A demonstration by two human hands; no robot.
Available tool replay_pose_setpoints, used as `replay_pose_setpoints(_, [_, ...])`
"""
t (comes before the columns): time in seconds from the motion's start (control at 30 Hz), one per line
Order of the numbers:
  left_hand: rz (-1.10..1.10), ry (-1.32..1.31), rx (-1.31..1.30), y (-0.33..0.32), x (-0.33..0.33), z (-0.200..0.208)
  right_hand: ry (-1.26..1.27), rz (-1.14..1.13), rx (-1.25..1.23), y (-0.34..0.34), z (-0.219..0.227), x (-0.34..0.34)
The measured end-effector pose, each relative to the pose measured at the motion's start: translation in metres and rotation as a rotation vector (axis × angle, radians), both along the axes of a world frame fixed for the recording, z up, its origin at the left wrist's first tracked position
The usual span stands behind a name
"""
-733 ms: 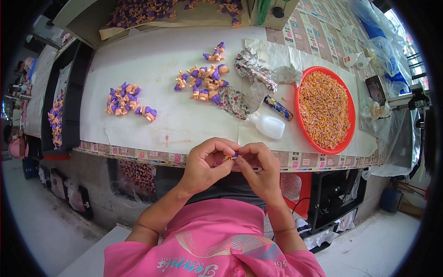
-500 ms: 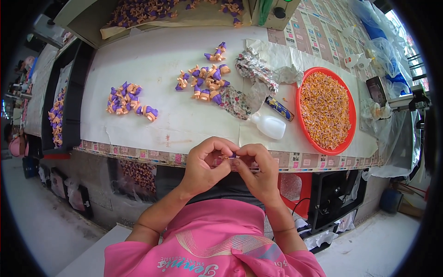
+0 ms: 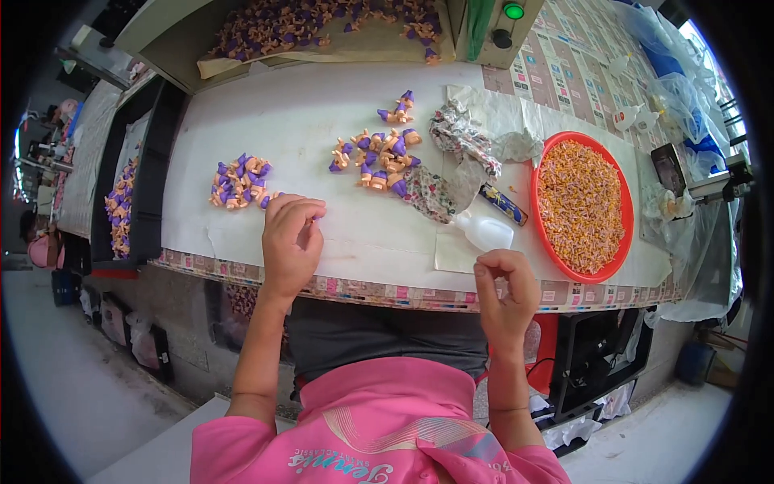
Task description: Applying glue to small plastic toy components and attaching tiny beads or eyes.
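Note:
My left hand (image 3: 292,246) is over the near left part of the white work surface, closed in a pinch. A purple bit shows at its fingertips; the rest of that small figure is hidden by the fingers. Just beyond lies a cluster of small purple-and-tan doll figures (image 3: 238,182), its right end partly covered by the hand. My right hand (image 3: 508,294) hovers at the table's front edge, thumb and forefinger curled together; I cannot see anything between them. Nearest to it lies a white plastic bottle (image 3: 488,233). A second group of figures (image 3: 377,157) lies mid-table.
A red basin (image 3: 535,202) full of tiny orange and pink pieces stands at the right. Beside it are a dark blue tube (image 3: 504,204) and a crumpled floral cloth (image 3: 463,137). A black tray (image 3: 165,121) of figures is at the left; a box (image 3: 161,48) with many more stands behind.
Both hands were together at the table edge around a small purple piece. They have parted: the left moved left towards the cluster, the right moved right towards the basin. The view shifted slightly.

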State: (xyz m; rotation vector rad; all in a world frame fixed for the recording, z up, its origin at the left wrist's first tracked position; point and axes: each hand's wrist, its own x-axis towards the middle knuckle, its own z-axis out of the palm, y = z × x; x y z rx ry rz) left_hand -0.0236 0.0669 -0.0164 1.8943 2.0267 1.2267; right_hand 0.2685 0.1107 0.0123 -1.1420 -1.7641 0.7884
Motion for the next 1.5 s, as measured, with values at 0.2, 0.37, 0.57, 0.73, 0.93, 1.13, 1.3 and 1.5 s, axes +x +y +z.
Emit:
replay_pose_setpoints(0.2, [0.071, 0.119, 0.023, -0.002, -0.008, 0.012, -0.144, -0.143, 0.144, 0.018, -0.003, 0.0])
replay_pose_setpoints(0.37, [0.105, 0.178, -0.021, -0.001, -0.013, 0.008, -0.274, -0.159, 0.158, 0.032, -0.004, 0.001])
replay_pose_setpoints(0.57, [0.125, 0.063, -0.037, 0.003, -0.011, 0.008, -0.349, -0.087, 0.069, 0.034, 0.0, 0.002])
replay_pose_setpoints(0.73, [0.126, 0.044, -0.042, 0.005, -0.008, 0.016, -0.354, -0.081, 0.078, 0.033, 0.001, 0.009])
replay_pose_setpoints(0.93, [0.141, 0.034, -0.026, 0.005, -0.008, 0.023, -0.371, -0.065, 0.057, 0.028, 0.009, 0.018])
replay_pose_setpoints(1.13, [0.128, -0.08, -0.08, 0.001, -0.005, 0.032, -0.373, -0.055, 0.05, 0.023, 0.016, 0.029])
replay_pose_setpoints(1.3, [0.204, -0.009, -0.049, 0.006, -0.009, 0.035, -0.383, -0.019, 0.029, 0.025, 0.022, 0.037])
replay_pose_setpoints(1.5, [0.065, 0.225, 0.019, 0.033, 0.02, 0.053, -0.305, -0.021, -0.005, 0.027, 0.03, 0.057])
